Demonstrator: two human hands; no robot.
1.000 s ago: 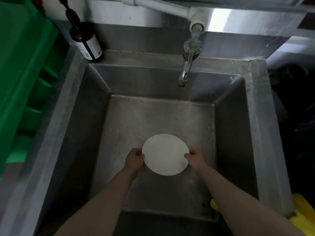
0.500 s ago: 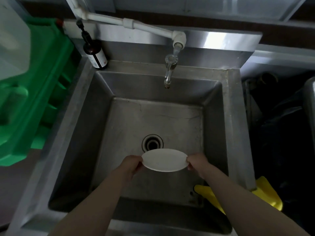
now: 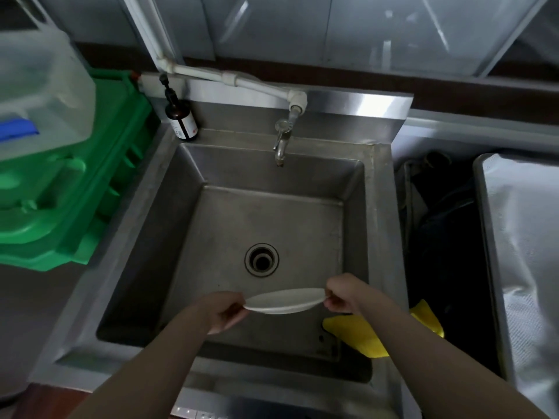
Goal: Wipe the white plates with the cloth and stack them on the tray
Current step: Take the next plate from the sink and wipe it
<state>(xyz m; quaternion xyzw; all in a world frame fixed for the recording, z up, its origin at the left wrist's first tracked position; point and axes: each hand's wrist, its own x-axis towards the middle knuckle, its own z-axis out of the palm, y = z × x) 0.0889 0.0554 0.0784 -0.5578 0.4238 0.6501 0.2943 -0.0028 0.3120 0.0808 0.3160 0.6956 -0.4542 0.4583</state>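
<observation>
Here, low in the middle of the frame, I hold a white plate [image 3: 282,301] over the near part of a stainless steel sink [image 3: 263,225]. The plate is tipped nearly edge-on to my view, so it shows as a thin pale oval. My left hand [image 3: 223,309] grips its left rim, fingers curled underneath and thumb on top. My right hand [image 3: 343,293] pinches the right rim between thumb and curled fingers. Both forearms reach up from the bottom corners of the frame.

Just above the plate, at the centre of the frame, the round drain [image 3: 262,260] sits in the basin floor. A metal tap [image 3: 281,143] hangs over the back wall of the basin, fed by a white pipe [image 3: 236,81] running in from the upper left. A dark brown pump bottle [image 3: 181,117] stands on the sink's back left corner.

A yellow cloth [image 3: 354,331] lies over the sink's right rim, at lower right, partly hidden by my right forearm.

At the left edge of the frame sits a green plastic crate [image 3: 90,192], with a clear plastic container [image 3: 42,95] on top of it. At the far right is a pale silvery surface [image 3: 523,252], possibly a tray under a wrinkled cover; the view is too dim to be sure.
</observation>
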